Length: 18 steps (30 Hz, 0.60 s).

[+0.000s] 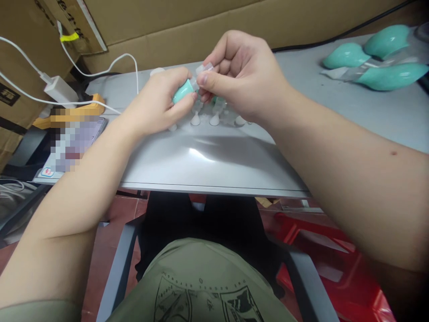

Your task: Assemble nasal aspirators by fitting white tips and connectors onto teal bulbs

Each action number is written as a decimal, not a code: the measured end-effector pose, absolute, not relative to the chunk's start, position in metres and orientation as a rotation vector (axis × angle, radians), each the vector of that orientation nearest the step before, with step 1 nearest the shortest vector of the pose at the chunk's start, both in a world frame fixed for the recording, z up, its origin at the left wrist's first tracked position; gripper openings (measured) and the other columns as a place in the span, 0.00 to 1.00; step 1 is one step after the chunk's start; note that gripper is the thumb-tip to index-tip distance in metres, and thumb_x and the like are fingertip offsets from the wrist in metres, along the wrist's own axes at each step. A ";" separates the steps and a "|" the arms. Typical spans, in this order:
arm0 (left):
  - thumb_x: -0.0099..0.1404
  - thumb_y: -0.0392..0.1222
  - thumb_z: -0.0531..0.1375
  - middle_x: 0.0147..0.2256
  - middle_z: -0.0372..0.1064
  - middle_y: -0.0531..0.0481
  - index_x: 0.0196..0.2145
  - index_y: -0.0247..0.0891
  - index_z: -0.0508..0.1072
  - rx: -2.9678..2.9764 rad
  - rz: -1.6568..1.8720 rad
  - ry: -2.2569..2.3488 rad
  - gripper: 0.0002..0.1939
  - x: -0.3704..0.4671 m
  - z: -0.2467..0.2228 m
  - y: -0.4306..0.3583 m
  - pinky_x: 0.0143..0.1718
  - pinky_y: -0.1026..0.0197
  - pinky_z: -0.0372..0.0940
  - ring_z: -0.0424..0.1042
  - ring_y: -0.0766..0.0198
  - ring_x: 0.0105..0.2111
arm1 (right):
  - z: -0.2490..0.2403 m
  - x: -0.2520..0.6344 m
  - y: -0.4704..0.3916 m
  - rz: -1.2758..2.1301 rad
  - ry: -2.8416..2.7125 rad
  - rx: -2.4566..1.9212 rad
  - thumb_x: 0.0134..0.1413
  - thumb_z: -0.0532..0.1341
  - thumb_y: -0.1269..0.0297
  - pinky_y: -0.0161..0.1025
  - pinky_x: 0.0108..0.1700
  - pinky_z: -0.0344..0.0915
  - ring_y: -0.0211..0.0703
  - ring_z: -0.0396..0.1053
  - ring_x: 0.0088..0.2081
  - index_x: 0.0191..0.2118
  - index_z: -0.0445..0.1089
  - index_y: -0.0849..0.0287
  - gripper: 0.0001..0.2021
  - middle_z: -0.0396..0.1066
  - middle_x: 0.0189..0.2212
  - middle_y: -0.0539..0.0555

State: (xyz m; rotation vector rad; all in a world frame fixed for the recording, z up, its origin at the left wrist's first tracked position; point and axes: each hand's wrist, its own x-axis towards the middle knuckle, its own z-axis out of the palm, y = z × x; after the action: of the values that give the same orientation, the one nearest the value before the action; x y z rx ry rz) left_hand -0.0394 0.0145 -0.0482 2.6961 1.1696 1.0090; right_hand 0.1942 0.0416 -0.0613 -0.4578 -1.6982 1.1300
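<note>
My left hand [167,96] is wrapped round a glossy teal piece [183,91], rounded where it shows between thumb and fingers; most of it is hidden in the palm. My right hand [239,74] pinches a small clear plastic piece [205,68] between thumb and fingers. This clear piece meets the end of the teal piece, but whether the two are joined I cannot tell. Just below both hands, several small white cone-shaped tips [214,119] with clear plastic upper parts stand on the grey table [161,165].
Several teal bulb-shaped pieces with clear plastic parts [385,76] lie at the back right. A white charger [60,91] with cables, an orange-yellow power strip [97,105] and a blurred-out phone [85,138] sit at left. Cardboard [174,31] lines the back. A red plastic stool [335,264] stands below right.
</note>
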 end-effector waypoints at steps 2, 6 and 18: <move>0.76 0.47 0.63 0.38 0.84 0.46 0.38 0.50 0.78 2.702 1.005 1.151 0.06 -0.040 -0.048 0.015 0.44 0.43 0.75 0.81 0.46 0.39 | -0.063 0.193 0.042 1.133 -1.690 -0.440 0.49 0.90 0.32 0.39 0.36 0.76 0.40 0.74 0.31 0.39 0.68 0.53 0.38 0.78 0.32 0.50; 0.73 0.46 0.64 0.37 0.83 0.46 0.36 0.51 0.75 2.708 1.069 1.127 0.05 -0.039 -0.050 0.019 0.43 0.42 0.75 0.80 0.45 0.37 | -0.064 0.192 0.043 1.160 -1.659 -0.413 0.52 0.90 0.37 0.39 0.35 0.75 0.39 0.74 0.30 0.39 0.69 0.54 0.36 0.79 0.32 0.51; 0.76 0.48 0.66 0.36 0.79 0.47 0.38 0.48 0.76 2.859 0.914 1.011 0.07 -0.049 -0.045 0.018 0.41 0.45 0.73 0.78 0.49 0.35 | -0.048 0.205 0.038 1.294 -1.770 -0.418 0.64 0.85 0.71 0.29 0.34 0.78 0.34 0.80 0.31 0.39 0.78 0.59 0.16 0.82 0.29 0.47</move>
State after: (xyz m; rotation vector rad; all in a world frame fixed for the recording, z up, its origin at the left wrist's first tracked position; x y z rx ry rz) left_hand -0.0495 0.0180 -0.0452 2.8593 1.0109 0.9135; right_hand 0.2047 0.0375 -0.0479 -0.4179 -1.7695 1.2937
